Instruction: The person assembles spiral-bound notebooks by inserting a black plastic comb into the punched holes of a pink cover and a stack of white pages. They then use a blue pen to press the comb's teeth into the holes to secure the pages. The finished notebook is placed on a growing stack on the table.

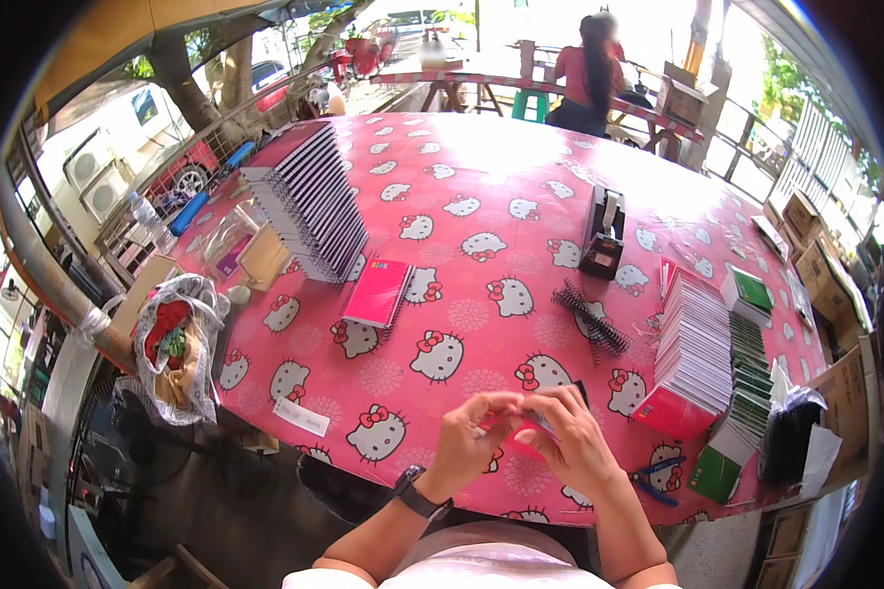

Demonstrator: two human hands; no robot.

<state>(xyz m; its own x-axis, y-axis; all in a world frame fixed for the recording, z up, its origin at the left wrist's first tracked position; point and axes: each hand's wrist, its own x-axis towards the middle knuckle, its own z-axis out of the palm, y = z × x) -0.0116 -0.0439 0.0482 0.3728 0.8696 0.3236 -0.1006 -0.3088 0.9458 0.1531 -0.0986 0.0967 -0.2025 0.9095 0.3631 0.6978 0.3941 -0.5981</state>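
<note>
Over the near edge of the table my left hand [476, 440] and my right hand [572, 442] meet, fingers closed on a small pink notebook [528, 439] held between them. Most of it is hidden behind the fingers. A dark end [581, 391] pokes out past my right fingertips; I cannot tell what it is. To the right of my hands lie loose black spiral coils [591, 319] and blue-handled pliers [655, 481]. A pink spiral notebook [377, 293] lies flat beyond my left hand.
A tall stack of spiral notebooks [309, 211] stands at the far left. A black tape dispenser [604, 234] sits right of centre. Rows of pink notebooks [692, 339] and green notebooks [746, 358] line the right side. A plastic bag [182, 344] hangs by the left edge. Another person [587, 79] is beyond the table.
</note>
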